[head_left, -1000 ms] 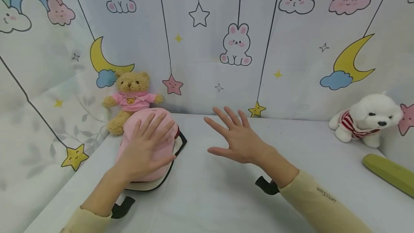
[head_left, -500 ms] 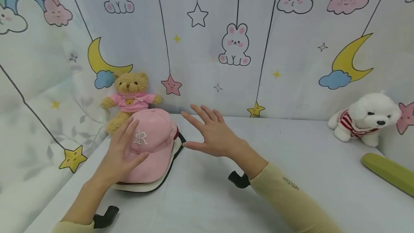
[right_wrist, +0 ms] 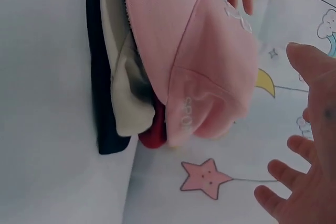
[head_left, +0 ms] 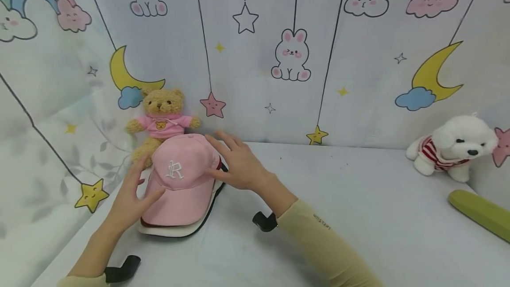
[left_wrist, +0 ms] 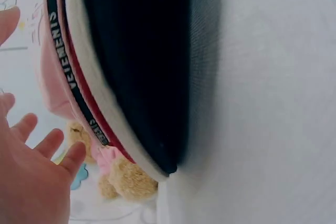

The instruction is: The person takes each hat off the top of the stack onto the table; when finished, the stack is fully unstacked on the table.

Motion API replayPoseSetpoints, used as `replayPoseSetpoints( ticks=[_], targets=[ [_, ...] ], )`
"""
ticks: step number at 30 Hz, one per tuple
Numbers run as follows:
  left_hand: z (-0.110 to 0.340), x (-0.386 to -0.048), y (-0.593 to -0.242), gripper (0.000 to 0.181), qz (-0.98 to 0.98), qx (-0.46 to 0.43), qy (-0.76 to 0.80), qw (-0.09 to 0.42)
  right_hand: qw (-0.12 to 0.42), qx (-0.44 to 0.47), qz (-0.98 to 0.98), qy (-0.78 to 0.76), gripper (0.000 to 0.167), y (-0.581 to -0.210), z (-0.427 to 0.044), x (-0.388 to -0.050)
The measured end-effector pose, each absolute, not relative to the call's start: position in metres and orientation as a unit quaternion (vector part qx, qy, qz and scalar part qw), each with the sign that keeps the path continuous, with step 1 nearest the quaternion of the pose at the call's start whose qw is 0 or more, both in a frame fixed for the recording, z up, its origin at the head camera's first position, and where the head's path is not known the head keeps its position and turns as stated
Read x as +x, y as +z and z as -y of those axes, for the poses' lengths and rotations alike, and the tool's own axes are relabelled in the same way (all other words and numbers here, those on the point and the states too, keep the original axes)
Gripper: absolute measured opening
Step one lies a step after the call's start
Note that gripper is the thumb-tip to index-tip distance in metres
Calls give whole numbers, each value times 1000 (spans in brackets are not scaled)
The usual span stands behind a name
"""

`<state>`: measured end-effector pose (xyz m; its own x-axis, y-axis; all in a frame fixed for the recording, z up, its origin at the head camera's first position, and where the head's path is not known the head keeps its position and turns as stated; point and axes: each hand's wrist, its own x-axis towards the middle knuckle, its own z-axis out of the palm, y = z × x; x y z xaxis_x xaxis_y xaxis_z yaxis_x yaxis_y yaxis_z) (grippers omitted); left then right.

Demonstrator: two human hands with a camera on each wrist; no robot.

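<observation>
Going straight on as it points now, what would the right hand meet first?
Probably the pink cap; depth is unclear, so the right hand might pass above it, toward the teddy bear.

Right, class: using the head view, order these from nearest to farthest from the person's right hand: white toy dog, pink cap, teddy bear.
1. Pink cap: just left of the right hand.
2. Teddy bear: farther left and farther back.
3. White toy dog: well off to the right side.
</observation>
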<state>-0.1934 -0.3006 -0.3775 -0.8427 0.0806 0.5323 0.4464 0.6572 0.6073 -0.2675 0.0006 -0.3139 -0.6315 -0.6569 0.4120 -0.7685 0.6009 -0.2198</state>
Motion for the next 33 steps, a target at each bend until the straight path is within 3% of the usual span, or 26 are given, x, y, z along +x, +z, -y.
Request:
replayPoseSetpoints(
  ticks=[9, 16, 25, 33],
  targets=[
    [311, -195, -388, 83, 886, -134, -385, 221, 82, 362, 857, 357, 74, -330, 23, -281],
    [316, -194, -392, 78, 902, -92, -383, 177, 49, 313, 831, 457, 74, -341, 43, -281],
    [318, -191, -386, 84, 923, -33, -367, 108, 15, 275, 818, 505, 77, -345, 48, -279],
    [320, -192, -382, 78, 929, -20, -365, 50, -2, 277, 815, 509, 68, -346, 48, -280]
  ],
)
